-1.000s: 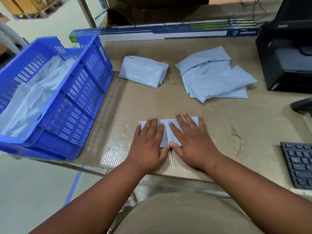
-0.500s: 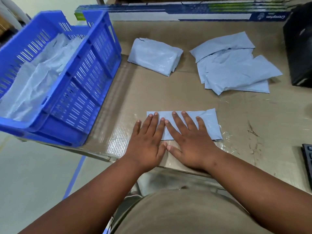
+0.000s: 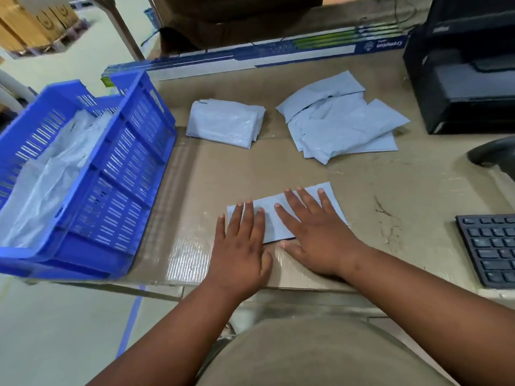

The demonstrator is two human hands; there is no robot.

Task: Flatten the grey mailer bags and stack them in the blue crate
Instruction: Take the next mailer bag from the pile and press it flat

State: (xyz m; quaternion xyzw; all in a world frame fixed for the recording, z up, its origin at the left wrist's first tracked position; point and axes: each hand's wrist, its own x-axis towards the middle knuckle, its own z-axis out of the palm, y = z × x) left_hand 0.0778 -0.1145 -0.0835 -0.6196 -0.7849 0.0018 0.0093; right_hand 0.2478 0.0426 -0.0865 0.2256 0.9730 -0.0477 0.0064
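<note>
A folded grey mailer bag [image 3: 271, 215] lies flat near the front edge of the cardboard-covered table. My left hand [image 3: 239, 246] presses its left part with straight fingers. My right hand [image 3: 315, 235] presses its right part, fingers spread. A folded bundle of grey mailers [image 3: 225, 125] sits farther back at the centre. A loose pile of several grey mailers [image 3: 342, 126] lies to its right. The blue crate [image 3: 117, 190] stands at the left, overhanging the table's front edge, with pale plastic bags [image 3: 53, 174] inside.
A black printer [image 3: 462, 79] stands at the back right. A black keyboard [image 3: 493, 249] lies at the right edge, a dark rounded object [image 3: 493, 157] behind it. A long blue-and-white box [image 3: 250, 58] runs along the back.
Both hands stay flat on the mailer. My right hand has slid to the right along it, apart from my left hand. The camera view has shifted.
</note>
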